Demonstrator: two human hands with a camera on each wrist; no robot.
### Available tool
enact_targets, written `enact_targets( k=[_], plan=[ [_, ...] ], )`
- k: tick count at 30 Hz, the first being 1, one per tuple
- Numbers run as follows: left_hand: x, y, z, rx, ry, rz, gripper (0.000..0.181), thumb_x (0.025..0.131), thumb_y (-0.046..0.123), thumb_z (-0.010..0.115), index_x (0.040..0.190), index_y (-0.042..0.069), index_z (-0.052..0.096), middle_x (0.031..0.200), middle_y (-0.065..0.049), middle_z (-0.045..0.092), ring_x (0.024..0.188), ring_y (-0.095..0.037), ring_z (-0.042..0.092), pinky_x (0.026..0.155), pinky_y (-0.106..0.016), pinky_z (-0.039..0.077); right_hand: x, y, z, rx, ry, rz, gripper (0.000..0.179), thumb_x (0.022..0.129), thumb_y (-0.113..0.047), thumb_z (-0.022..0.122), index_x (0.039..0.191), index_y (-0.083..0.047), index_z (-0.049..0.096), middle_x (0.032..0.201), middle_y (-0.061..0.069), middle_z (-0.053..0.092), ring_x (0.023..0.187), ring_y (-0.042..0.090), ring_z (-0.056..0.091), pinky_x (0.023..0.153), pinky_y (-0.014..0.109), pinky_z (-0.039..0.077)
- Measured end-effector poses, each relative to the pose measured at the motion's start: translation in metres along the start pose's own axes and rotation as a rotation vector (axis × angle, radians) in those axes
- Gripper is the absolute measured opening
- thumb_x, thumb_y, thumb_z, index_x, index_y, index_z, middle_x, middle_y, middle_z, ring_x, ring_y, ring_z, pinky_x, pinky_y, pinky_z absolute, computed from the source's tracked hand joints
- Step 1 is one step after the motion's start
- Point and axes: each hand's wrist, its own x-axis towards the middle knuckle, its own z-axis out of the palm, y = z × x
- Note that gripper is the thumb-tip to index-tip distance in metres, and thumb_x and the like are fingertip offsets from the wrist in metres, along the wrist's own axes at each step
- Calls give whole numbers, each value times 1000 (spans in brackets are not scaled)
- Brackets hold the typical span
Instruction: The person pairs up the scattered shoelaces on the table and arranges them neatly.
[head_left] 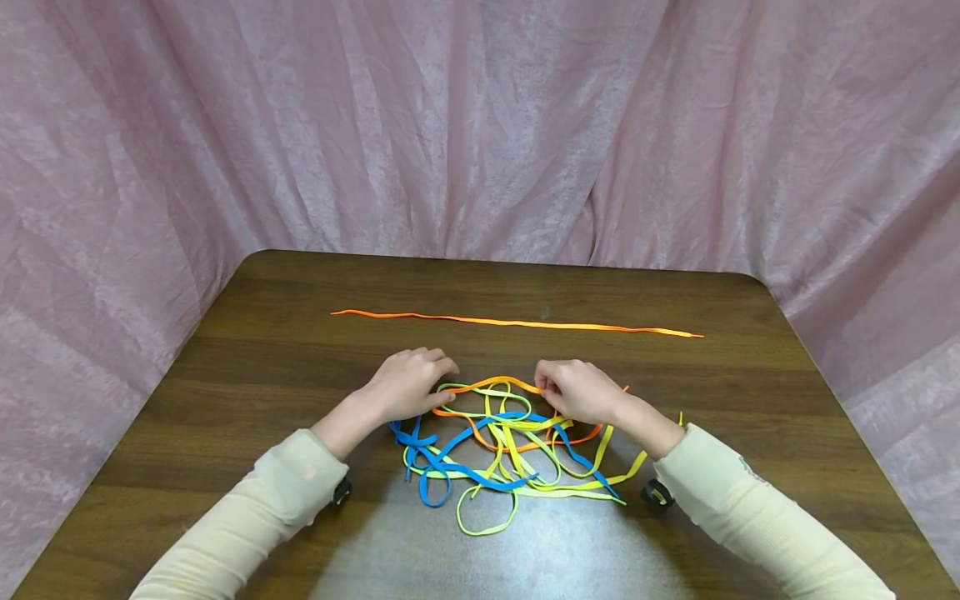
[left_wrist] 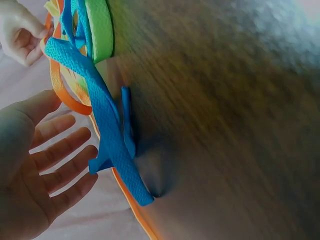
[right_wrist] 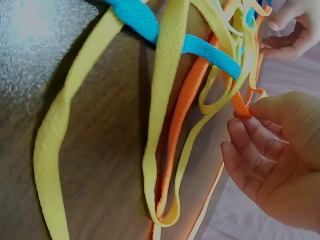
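Observation:
A loose tangle of flat shoelaces lies on the table between the two hands. In the head view, my right hand (head_left: pixel 581 392) pinches an orange shoelace (head_left: pixel 498 379) at the tangle's far side, thumb against fingertips. That lace arcs leftward to my left hand (head_left: pixel 408 385), whose fingers are spread and relaxed, the thumb tip right at an orange loop (left_wrist: pixel 62 92) in the left wrist view. Mixed into the pile are a blue shoelace (head_left: pixel 480 477), yellow shoelaces (right_wrist: pixel 167 60) and a light green shoelace (head_left: pixel 487 531), crossing over and under one another.
A separate orange shoelace (head_left: pixel 517 323) lies stretched nearly straight across the table's far part. The brown wooden table (head_left: pixel 247 350) has rounded far corners, with a pink curtain (head_left: pixel 480 125) hanging behind and at both sides.

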Motion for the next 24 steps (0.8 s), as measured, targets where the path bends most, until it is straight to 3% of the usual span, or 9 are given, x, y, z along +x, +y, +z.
enact_targets(
  k=[10,17,24],
  plan=[
    [4,5,2,7,-9,6,33,80,35,70,108,17,65,97,1,63,79,-17,61,62,-32,49,-4,-3,-14,17,78,-23,12,82,0,62,88,-10,60,78,-3,55,64,7,48,55,20,41],
    [6,10,7,33,-22,29,29,78,32,72,103,18,68,92,3,63,75,-13,61,57,-28,48,-6,-2,-25,-31,184,-50,12,80,-2,66,86,-11,61,77,-4,52,63,6,47,56,22,41],
    [7,11,9,28,8,75,8,78,22,73,84,18,69,79,4,60,64,-12,56,53,-27,44,-8,1,-34,-97,263,-95,13,80,-4,67,86,-13,60,81,-4,57,68,7,48,60,25,44]
  ],
)
